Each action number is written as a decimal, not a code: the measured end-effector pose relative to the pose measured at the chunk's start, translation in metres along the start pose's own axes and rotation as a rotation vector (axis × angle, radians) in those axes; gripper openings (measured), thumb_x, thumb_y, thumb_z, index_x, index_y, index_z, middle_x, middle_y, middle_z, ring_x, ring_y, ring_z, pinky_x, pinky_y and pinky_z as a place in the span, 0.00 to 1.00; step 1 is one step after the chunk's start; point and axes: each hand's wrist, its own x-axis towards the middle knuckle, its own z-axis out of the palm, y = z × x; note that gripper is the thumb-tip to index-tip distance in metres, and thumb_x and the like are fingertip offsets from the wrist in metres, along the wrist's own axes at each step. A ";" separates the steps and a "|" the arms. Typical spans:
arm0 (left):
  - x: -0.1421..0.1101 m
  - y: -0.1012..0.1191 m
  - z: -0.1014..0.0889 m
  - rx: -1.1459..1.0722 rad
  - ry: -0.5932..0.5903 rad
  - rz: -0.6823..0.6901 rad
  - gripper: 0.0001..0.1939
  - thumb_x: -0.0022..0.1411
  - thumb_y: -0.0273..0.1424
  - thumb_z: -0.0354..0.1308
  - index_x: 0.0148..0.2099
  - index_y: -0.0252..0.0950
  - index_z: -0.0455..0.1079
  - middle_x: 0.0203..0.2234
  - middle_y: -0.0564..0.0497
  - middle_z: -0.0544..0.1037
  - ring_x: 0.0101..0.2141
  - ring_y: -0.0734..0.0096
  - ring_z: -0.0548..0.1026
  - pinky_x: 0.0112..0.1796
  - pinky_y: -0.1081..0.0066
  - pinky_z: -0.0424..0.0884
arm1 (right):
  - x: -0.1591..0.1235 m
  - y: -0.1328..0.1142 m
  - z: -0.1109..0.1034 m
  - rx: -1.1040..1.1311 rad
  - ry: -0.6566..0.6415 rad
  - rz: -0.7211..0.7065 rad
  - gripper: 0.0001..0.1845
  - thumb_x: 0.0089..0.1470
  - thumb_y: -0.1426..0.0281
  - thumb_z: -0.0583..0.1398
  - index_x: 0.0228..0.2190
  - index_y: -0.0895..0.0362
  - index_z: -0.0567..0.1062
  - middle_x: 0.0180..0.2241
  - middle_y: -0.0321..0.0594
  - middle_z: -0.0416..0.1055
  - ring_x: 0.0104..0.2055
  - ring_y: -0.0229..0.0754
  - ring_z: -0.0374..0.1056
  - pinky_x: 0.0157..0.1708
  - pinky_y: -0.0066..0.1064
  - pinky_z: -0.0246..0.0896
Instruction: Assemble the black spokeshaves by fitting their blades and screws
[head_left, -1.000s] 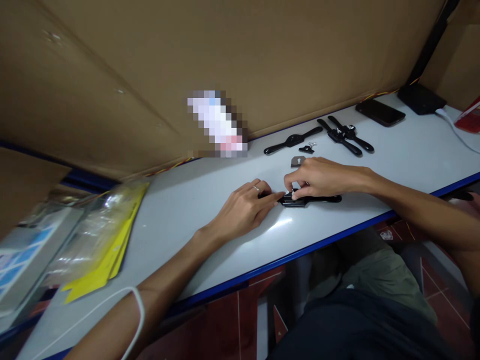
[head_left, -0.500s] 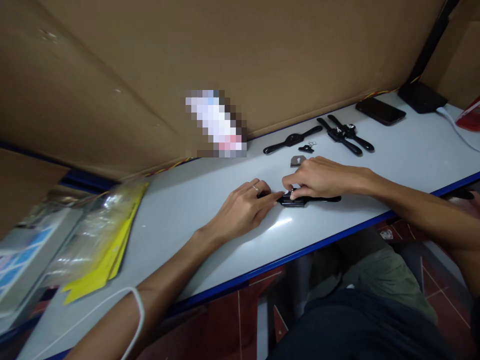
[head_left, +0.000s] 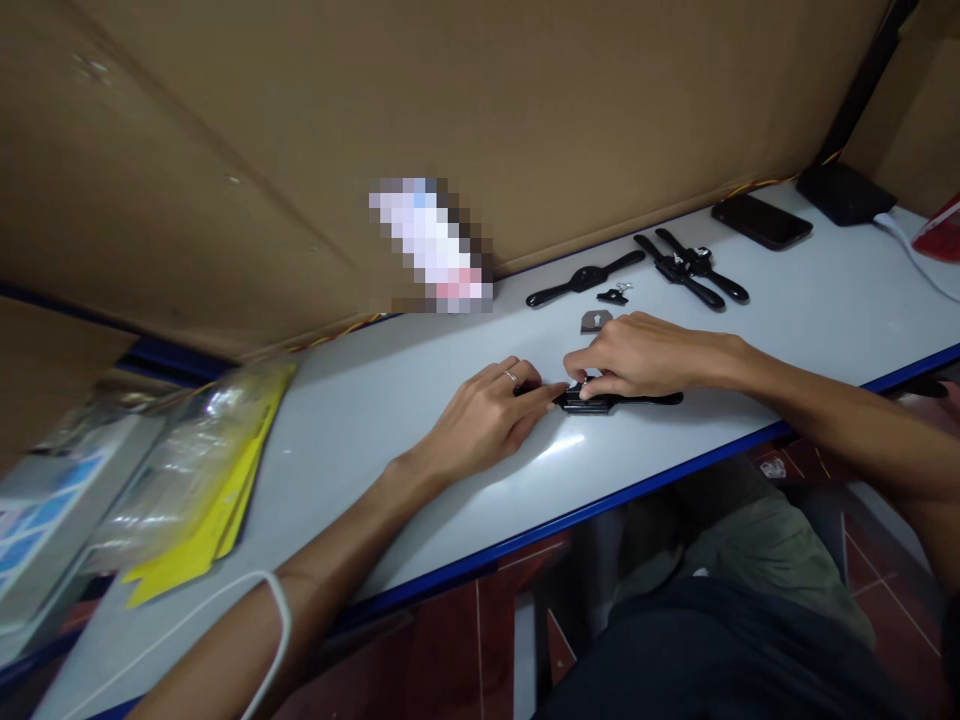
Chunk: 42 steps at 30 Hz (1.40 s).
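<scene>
A black spokeshave (head_left: 589, 408) lies flat on the white table in front of me, its right handle sticking out to the right. My left hand (head_left: 487, 405) is closed round the left handle, with the index finger stretched along to the middle body. At that body, my right hand (head_left: 637, 352) pinches a small shiny screw between thumb and fingers. Just beyond the right hand lies a grey metal blade (head_left: 596, 321) with a slot. Behind it is a small black clamp piece (head_left: 615, 297) with shiny screws. Another spokeshave body (head_left: 586, 279) lies farther back.
Two spokeshaves (head_left: 682, 268) lie crossed at the back right, near a dark phone (head_left: 761, 221) and a black box (head_left: 844, 193). Clear plastic bags (head_left: 187, 450) and yellow sheets (head_left: 199, 555) lie left. A white cable (head_left: 279, 610) crosses my left forearm. Cardboard (head_left: 600, 110) walls the back.
Both hands stay at the same places on the spokeshave. Only a very slight shift of the camera view shows.
</scene>
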 end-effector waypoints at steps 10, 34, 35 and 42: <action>-0.001 0.003 0.000 0.011 -0.034 -0.059 0.18 0.77 0.36 0.47 0.56 0.37 0.75 0.37 0.46 0.75 0.37 0.67 0.76 0.35 0.68 0.76 | 0.001 -0.003 0.002 -0.103 0.030 0.044 0.19 0.64 0.56 0.60 0.45 0.58 0.77 0.37 0.47 0.76 0.35 0.44 0.66 0.32 0.32 0.45; -0.003 0.002 0.004 0.043 -0.056 -0.081 0.19 0.77 0.37 0.47 0.61 0.34 0.70 0.39 0.45 0.74 0.39 0.63 0.75 0.33 0.67 0.75 | -0.011 0.005 -0.021 -0.082 -0.099 0.272 0.09 0.60 0.65 0.62 0.38 0.54 0.82 0.34 0.44 0.76 0.36 0.46 0.68 0.34 0.36 0.53; -0.003 0.002 0.004 0.043 -0.059 -0.081 0.19 0.77 0.37 0.47 0.61 0.34 0.70 0.39 0.45 0.74 0.39 0.63 0.75 0.33 0.67 0.75 | -0.013 0.007 -0.023 -0.084 -0.100 0.298 0.09 0.59 0.64 0.62 0.38 0.54 0.82 0.34 0.44 0.76 0.36 0.46 0.68 0.33 0.36 0.53; -0.002 0.002 0.002 0.026 -0.066 -0.082 0.18 0.76 0.36 0.47 0.59 0.36 0.72 0.39 0.45 0.74 0.38 0.64 0.75 0.32 0.68 0.74 | -0.026 0.015 -0.038 -0.118 -0.161 0.449 0.10 0.55 0.69 0.63 0.39 0.54 0.82 0.34 0.42 0.76 0.35 0.45 0.70 0.31 0.33 0.55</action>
